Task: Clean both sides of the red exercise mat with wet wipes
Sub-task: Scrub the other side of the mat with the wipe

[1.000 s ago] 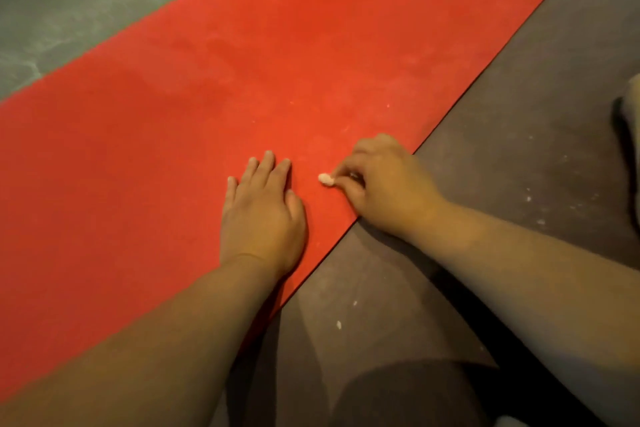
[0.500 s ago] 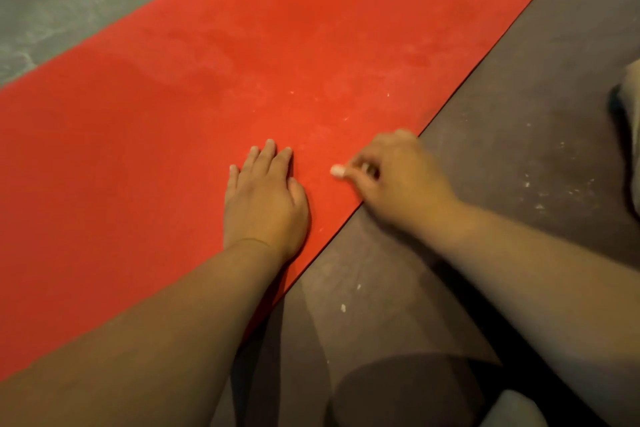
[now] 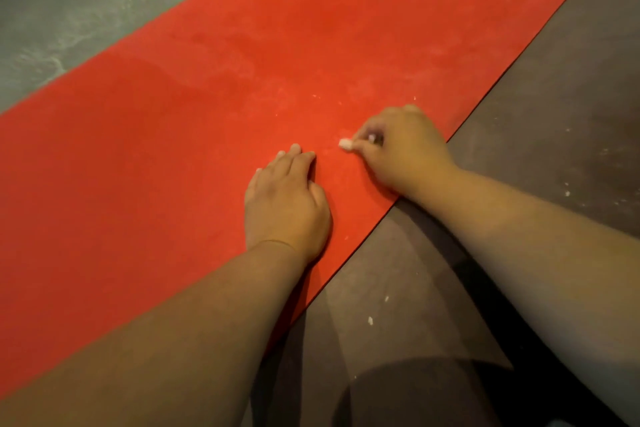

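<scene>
The red exercise mat point(image 3: 214, 107) lies flat on the floor and runs diagonally from lower left to upper right. My left hand point(image 3: 285, 204) presses flat on it near its right edge, fingers straight. Just to the right, my right hand point(image 3: 398, 152) is curled, pinching a small wadded white wet wipe point(image 3: 344, 143) whose tip touches the mat. Small white flecks dot the mat around the hands.
A dark brown floor point(image 3: 540, 121) with white crumbs borders the mat on the right. Grey-green streaked floor point(image 3: 69, 3) lies beyond the mat's far left edge. My shadow falls across the lower middle.
My right hand with the wipe has slid a little up and to the right along the mat. My left hand stays pressed in the same place.
</scene>
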`<state>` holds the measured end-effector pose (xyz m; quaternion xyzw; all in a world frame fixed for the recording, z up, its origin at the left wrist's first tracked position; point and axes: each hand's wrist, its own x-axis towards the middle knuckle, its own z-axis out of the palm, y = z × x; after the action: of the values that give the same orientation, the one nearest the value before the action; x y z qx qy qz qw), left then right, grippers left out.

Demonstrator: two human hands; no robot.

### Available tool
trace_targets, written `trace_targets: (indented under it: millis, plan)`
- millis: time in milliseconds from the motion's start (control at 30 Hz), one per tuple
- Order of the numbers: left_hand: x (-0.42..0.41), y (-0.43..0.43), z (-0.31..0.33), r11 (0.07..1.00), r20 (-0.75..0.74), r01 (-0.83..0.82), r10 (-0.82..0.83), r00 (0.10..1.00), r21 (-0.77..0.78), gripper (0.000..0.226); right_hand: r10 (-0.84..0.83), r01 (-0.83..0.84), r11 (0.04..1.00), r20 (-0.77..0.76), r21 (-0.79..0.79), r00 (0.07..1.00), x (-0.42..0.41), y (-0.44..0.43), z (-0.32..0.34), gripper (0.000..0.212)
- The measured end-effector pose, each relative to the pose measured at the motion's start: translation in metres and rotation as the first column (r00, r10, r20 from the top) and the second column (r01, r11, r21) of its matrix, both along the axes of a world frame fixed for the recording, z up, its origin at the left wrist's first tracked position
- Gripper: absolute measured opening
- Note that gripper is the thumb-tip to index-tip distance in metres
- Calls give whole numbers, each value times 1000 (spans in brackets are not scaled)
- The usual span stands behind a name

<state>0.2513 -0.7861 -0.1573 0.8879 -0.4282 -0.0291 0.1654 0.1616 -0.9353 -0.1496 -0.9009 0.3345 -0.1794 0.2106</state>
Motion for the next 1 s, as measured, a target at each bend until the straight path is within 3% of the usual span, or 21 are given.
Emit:
trace_targets:
  millis: [100,200,267,367,467,533,600,733,800,867,933,1000]
  plan:
    - [0,-3,1,999,118,8,-14,993,51,54,-203,201,979,-58,-39,977,19,-35,3,16]
    - [3,-8,2,999,217,2,-12,976,44,36,-119,118,993,-20,-30,993,20,3,0,18]
    - [9,-11,2,1000,187,4,1,982,-23,37,64,-59,996,71,-65,995,7,42,0,14]
    - [13,-11,1,995,102,16,-6,995,-97,47,189,-190,982,22,8,982,4,37,10,12]
    - [15,-13,0,994,37,29,-26,999,-107,55,73,-64,994,-96,91,993,28,-15,12,20]
    - [14,-13,0,994,-22,31,-33,999,-107,55,-75,80,995,-87,60,993,41,-32,9,16]
    - [13,-12,0,992,-53,27,-34,998,-121,54,-115,117,992,-51,37,992,46,-20,5,13]
    - [13,-12,2,986,-81,25,-39,996,-167,45,195,-195,981,-13,-7,981,27,33,4,12]
    - [14,-12,1,984,-86,31,-47,995,-178,43,239,-239,971,-57,-7,969,27,25,9,14]
    - [15,-12,0,983,-92,30,-47,995,-180,47,109,-112,994,-126,-16,986,38,-10,7,19]
    - [14,-11,0,984,-90,29,-45,995,-176,49,-74,71,997,-126,-29,989,45,-44,8,22]
    - [15,-12,0,984,-85,32,-47,995,-177,51,-157,153,987,-126,-41,980,48,-51,7,18]
